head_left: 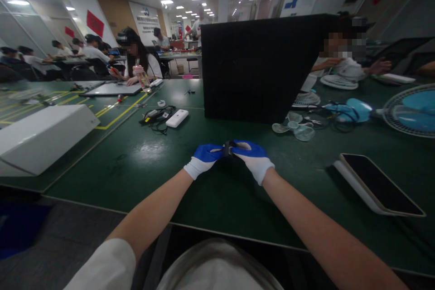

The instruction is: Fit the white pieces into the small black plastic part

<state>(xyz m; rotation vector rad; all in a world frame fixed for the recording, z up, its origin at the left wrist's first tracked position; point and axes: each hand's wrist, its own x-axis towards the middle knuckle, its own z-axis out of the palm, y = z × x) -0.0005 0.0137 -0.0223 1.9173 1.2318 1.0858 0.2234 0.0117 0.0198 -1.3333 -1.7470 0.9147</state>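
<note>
Between both hands, just above the green table (149,181), is a small black object (228,149) whose kind I cannot make out. My left hand (206,156), in a blue and white work glove, grips its left side with the fingers closed. From the right, my right hand (252,153), gloved the same way, pinches the other side. The fingertips of both gloves hide much of the object. Beyond the hands stands a large black panel (254,68). To the right of it lie clear fan blades (295,128).
A phone (380,183) rests on a white block at right. Fan parts, including a round grille with blue blades (414,108), lie behind it. At left are a white box (44,138), a white power bank (177,118) and black cables (158,115). Other people sit across the table.
</note>
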